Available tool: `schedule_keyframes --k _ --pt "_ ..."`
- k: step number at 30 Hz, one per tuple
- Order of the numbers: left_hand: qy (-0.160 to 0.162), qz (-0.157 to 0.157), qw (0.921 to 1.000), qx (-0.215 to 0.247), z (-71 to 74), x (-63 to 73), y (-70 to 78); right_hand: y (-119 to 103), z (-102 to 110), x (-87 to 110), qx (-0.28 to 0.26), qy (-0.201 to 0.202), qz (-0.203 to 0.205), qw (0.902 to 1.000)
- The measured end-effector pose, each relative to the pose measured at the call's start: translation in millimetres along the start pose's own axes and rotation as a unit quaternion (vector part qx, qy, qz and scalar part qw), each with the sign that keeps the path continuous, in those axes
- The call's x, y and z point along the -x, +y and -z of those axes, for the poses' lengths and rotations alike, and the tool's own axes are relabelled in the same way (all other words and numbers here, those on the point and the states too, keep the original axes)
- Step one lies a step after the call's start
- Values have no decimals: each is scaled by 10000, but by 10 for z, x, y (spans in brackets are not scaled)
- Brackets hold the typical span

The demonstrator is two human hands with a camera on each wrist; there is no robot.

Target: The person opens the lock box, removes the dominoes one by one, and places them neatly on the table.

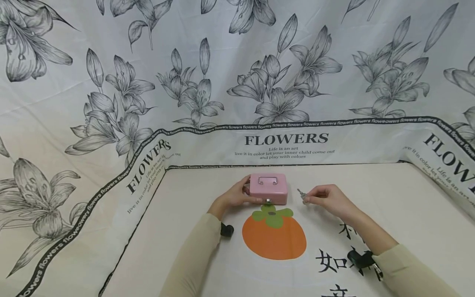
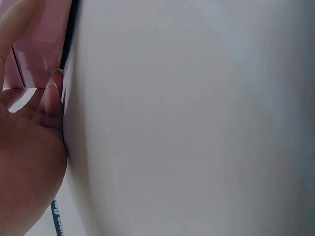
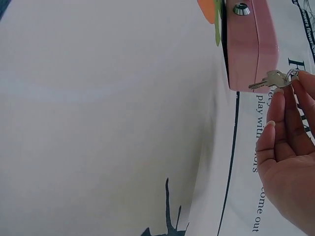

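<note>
A pink cash box with a metal carry handle folded on its lid stands on the cloth-covered table. My left hand holds its left end, thumb along the front and fingers round the far side. A silver lock shows on the front face in the right wrist view. To the right of the box, apart from it, my right hand pinches small silver keys on a ring between thumb and fingertips. One key blade points toward the box.
An orange persimmon print lies just in front of the box, with black written characters printed to its right. Behind the table hangs a flower-patterned cloth. Black devices, one of them a wrist mount, sit at both sleeves.
</note>
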State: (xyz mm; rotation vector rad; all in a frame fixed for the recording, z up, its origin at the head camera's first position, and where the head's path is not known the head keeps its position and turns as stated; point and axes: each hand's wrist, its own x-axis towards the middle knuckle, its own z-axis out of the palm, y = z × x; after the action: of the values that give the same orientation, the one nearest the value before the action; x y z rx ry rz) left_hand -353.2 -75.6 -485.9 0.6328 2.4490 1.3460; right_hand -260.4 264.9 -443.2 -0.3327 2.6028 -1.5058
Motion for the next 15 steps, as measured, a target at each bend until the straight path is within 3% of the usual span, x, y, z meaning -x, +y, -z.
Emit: schedule_keyframes --k 10,15 --pt "9 -95 9999 143 4 -36 -21 -69 -58 -2 -61 -61 140 9999" --pt "17 14 9996 289 8 -32 -11 -103 -116 -10 33 -58 264 9996"
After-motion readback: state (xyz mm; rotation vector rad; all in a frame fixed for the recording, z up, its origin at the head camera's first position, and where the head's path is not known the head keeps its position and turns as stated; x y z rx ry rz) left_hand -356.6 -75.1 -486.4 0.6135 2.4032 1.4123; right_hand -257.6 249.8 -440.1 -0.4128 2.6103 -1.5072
